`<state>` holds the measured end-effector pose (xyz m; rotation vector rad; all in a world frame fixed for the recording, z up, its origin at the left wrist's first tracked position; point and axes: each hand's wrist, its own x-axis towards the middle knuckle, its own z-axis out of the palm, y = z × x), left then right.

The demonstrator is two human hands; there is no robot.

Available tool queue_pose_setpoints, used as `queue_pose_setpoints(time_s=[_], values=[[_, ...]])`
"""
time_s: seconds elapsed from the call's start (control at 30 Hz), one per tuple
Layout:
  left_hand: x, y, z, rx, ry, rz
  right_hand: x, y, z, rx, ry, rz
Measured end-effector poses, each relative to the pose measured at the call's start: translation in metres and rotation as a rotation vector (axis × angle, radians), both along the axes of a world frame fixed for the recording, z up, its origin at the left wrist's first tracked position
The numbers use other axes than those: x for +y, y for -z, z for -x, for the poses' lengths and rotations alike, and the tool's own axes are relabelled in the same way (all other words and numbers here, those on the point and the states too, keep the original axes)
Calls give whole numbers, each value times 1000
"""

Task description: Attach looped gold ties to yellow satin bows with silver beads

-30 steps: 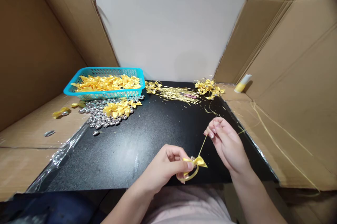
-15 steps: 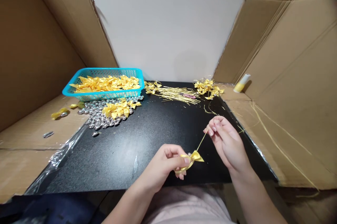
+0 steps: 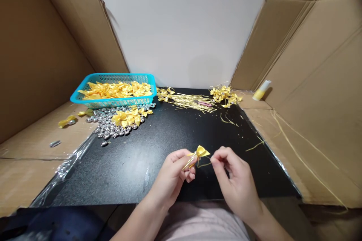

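Between the thumb and fingers of my left hand [image 3: 171,171] is a yellow ribbon bow [image 3: 203,151], its one wing sticking out to the right. A thin gold cord [image 3: 204,165] hangs in a slack curve from the bow. My right hand [image 3: 236,180] is closed in a pinch at the cord's far end, a short way right of the bow. Part of the bow is hidden under the left thumb. Both hands are held over the front of the black table [image 3: 121,173].
A blue basket [image 3: 113,101] of yellow bows stands back left, with silver beads [image 3: 106,131] and loose bows [image 3: 128,117] before it. Cut gold cords [image 3: 189,102], a pink tool [image 3: 204,104], finished-looking bow pieces [image 3: 224,95] and a white-yellow tube [image 3: 262,90] lie farther back. Cardboard walls flank the table.
My right hand has come down and closer to the left hand. The cord, stretched tight before, now sags. My left hand has raised and turned the bow slightly.
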<state>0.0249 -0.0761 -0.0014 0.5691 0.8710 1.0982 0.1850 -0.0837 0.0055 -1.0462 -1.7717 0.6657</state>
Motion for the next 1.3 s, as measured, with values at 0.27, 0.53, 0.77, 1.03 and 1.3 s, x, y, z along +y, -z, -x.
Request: queue_pose_setpoints(time_s=[0.27, 0.53, 0.77, 1.03, 1.3], values=[[-5, -4, -1, -5, -9, 3, 5, -2, 4, -133, 11, -103], [-5, -5, 0, 2, 3, 6, 6, -6, 6, -176, -2, -125], [-4, -3, -1, 5, 9, 11, 6, -11, -2, -272, -60, -161], [-4, -4, -1, 3, 6, 5, 8, -15, -4, -341, -103, -130], [-4, -3, 0, 43, 8, -1, 7, -16, -5, -364, -105, -102]])
